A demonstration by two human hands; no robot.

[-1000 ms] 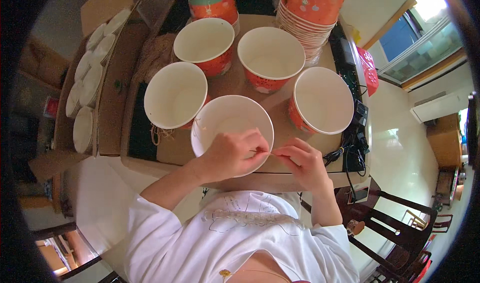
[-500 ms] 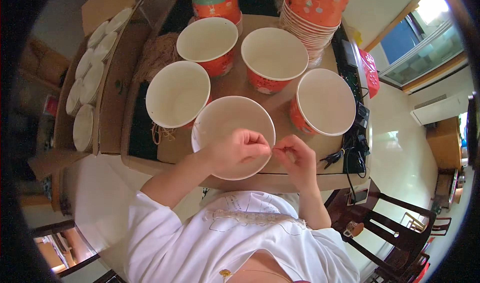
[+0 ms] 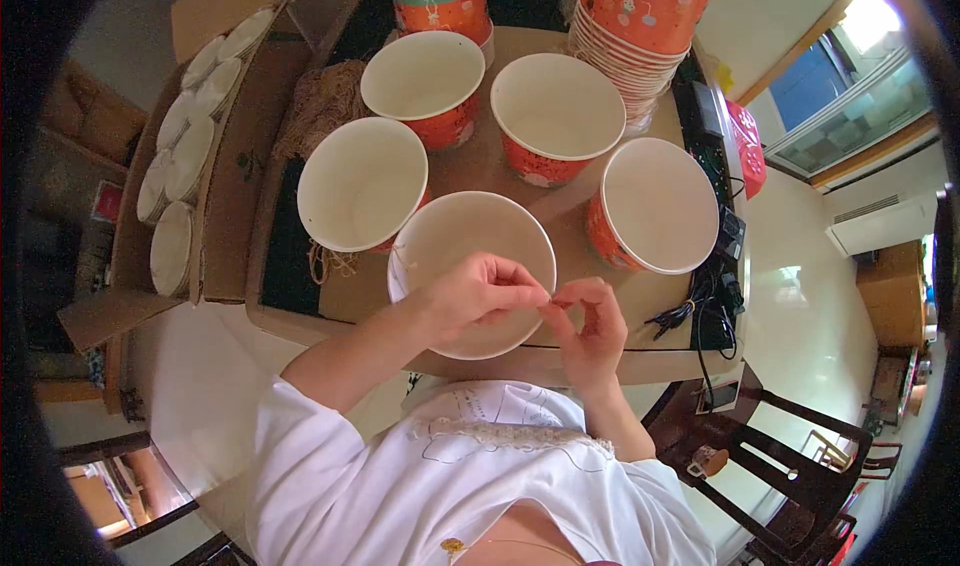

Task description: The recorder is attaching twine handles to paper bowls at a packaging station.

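Both hands have drawn together over the near rim of the nearest paper bowl (image 3: pixel 470 271): the left hand (image 3: pixel 478 298) and right hand (image 3: pixel 590 328) now meet fingertip to fingertip, pinching something too small to tell. Four more bowls (image 3: pixel 555 106) ring it on the brown counter (image 3: pixel 480 171). Farther off stands a bowl stack (image 3: pixel 640 26); left, a box of lids (image 3: pixel 185 156).

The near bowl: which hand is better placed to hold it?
Probably the left hand. It hangs over the near bowl, inside its rim; the right hand is at its outer edge. Both pinch something thin between their fingertips.
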